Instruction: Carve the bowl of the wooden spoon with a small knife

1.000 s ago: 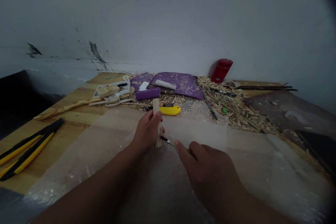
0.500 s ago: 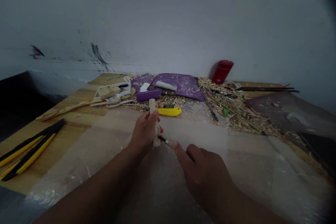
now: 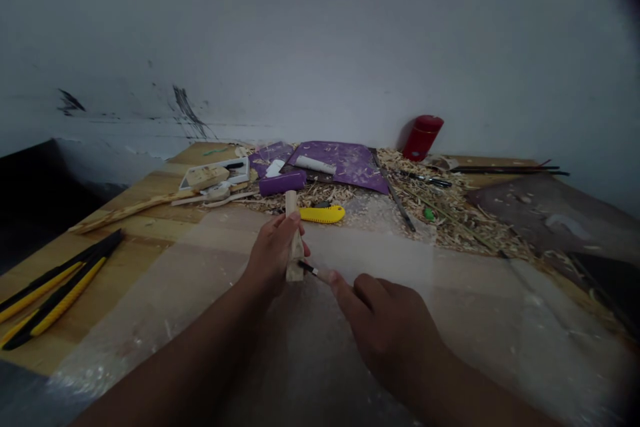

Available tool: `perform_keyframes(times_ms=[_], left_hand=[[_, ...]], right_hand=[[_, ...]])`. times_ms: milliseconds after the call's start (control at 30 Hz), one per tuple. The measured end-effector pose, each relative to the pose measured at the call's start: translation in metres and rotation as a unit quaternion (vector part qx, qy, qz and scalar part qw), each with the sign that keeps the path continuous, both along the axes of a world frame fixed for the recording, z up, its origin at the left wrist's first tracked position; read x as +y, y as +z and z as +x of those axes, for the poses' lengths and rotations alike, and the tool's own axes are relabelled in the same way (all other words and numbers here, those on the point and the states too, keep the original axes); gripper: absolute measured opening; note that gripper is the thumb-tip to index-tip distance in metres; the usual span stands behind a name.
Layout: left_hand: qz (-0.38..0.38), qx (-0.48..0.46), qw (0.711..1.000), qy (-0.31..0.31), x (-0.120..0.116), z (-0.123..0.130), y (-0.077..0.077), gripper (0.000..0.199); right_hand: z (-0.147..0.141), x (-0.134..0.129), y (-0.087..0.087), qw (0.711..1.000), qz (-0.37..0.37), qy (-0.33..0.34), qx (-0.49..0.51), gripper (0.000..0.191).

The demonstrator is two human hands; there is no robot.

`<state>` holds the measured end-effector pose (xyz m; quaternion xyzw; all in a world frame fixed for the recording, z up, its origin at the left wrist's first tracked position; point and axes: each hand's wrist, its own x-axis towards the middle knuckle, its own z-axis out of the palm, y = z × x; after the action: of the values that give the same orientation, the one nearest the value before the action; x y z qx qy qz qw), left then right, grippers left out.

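Observation:
My left hand (image 3: 273, 253) is shut around a pale square stick of wood (image 3: 295, 260), which stands nearly upright with its top and lower end showing. My right hand (image 3: 385, 320) pinches a small black-handled craft knife (image 3: 314, 271) between thumb and fingers. The knife's far end meets the lower part of the wood from the right. The blade's edge is too small to make out.
Clear plastic sheeting (image 3: 370, 267) covers the wooden table (image 3: 150, 190) under my hands. Beyond lie a yellow utility knife (image 3: 323, 214), a purple cutting mat (image 3: 345, 163), wood shavings (image 3: 450, 213) and a red cylinder (image 3: 423, 137). Two yellow-black tools (image 3: 55, 300) lie at left.
The wood in my left hand has shifted slightly left and now leans a little more. My right hand has moved slightly left with the knife still at the wood.

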<state>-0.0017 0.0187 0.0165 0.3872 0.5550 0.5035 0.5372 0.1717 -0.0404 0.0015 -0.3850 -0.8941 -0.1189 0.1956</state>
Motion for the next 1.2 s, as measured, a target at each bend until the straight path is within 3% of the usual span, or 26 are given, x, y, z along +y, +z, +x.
perform_keyframes(times_ms=[200, 467, 667, 767, 867, 967, 1100, 1200], left_hand=[[-0.001, -0.009, 0.999, -0.046, 0.001, -0.003, -0.002, 0.031], [-0.013, -0.039, 0.994, -0.096, 0.002, -0.003, 0.0, 0.028], [-0.033, -0.035, 0.99, -0.135, -0.003, -0.001, 0.004, 0.029], [-0.023, -0.056, 0.989, -0.134, -0.005, 0.0, 0.005, 0.029], [-0.035, -0.087, 0.984, -0.151, -0.005, 0.001, 0.005, 0.03], [-0.057, -0.071, 0.968, -0.235, -0.006, 0.004, 0.004, 0.033], [-0.104, -0.015, 0.914, -0.392, -0.012, 0.009, 0.002, 0.027], [-0.121, -0.01, 0.885, -0.45, -0.014, 0.011, 0.002, 0.026]], right_hand=[[0.002, 0.003, 0.003, 0.998, -0.053, 0.006, -0.014, 0.038], [0.006, 0.005, 0.005, 0.997, -0.063, 0.025, -0.024, 0.036], [0.02, 0.019, 0.009, 0.983, -0.141, 0.085, 0.081, 0.031], [0.029, 0.026, 0.01, 0.95, -0.21, 0.095, 0.21, 0.028], [0.031, 0.032, 0.008, 0.887, -0.285, 0.024, 0.363, 0.023], [0.028, 0.038, 0.005, 0.849, -0.318, -0.005, 0.421, 0.027], [0.024, 0.042, 0.003, 0.803, -0.369, 0.002, 0.467, 0.039], [0.024, 0.044, 0.003, 0.77, -0.422, 0.011, 0.478, 0.034]])
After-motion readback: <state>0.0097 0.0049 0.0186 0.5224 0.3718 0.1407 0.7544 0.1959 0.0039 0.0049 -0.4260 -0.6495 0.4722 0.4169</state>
